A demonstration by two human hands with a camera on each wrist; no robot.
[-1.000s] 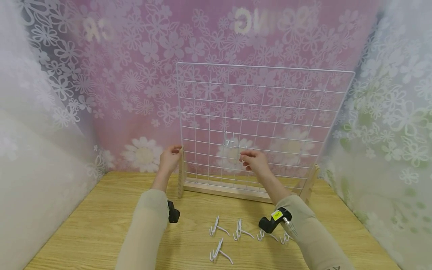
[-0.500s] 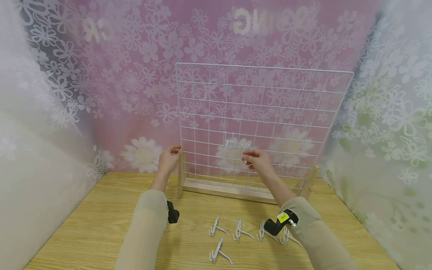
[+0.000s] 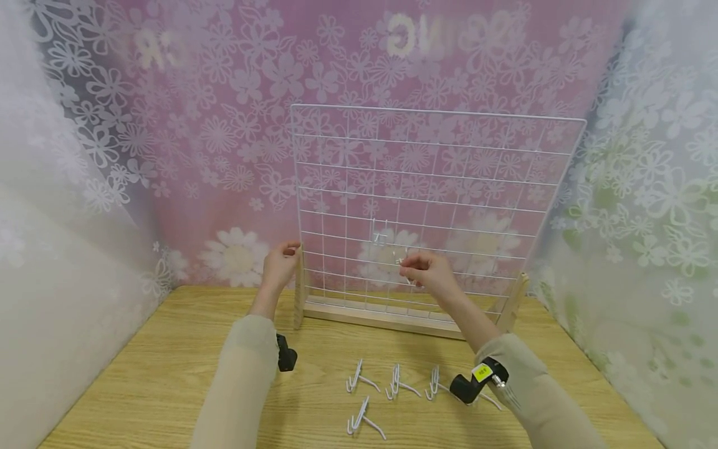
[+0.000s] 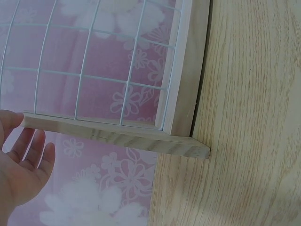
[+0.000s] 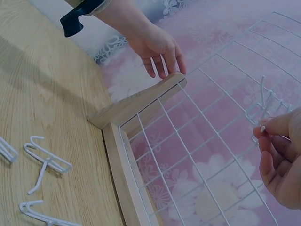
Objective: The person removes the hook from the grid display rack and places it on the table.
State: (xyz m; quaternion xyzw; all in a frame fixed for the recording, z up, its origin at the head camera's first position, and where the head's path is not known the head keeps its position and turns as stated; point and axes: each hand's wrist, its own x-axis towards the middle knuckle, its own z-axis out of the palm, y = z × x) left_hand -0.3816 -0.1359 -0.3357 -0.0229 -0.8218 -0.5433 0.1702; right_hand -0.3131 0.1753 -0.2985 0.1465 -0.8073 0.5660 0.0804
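Note:
A white wire grid panel (image 3: 465,201) stands upright in a wooden stand (image 3: 381,318). At its left side my left hand (image 3: 278,265) pinches the top end of the stand's upright (image 4: 94,134), while the other fingers hang loosely. My right hand (image 3: 430,274) pinches a white wire hook (image 3: 399,260) at the front of the grid. In the right wrist view the held hook's tip (image 5: 263,128) sticks out between thumb and forefinger. Whether this hook touches the grid wires, I cannot tell. Another white hook (image 3: 380,237) hangs on the grid, just left and above.
Several white hooks lie on the wooden table (image 3: 185,374), one nearest the front (image 3: 364,419) and others in a row (image 3: 396,381) behind it. My right forearm partly covers the rightmost. A pink flowered cloth (image 3: 224,156) hangs behind the grid.
The right hand has turned slightly and its forearm has swung to the right, with the hook now showing left of the fingertips. My left hand stays at the stand.

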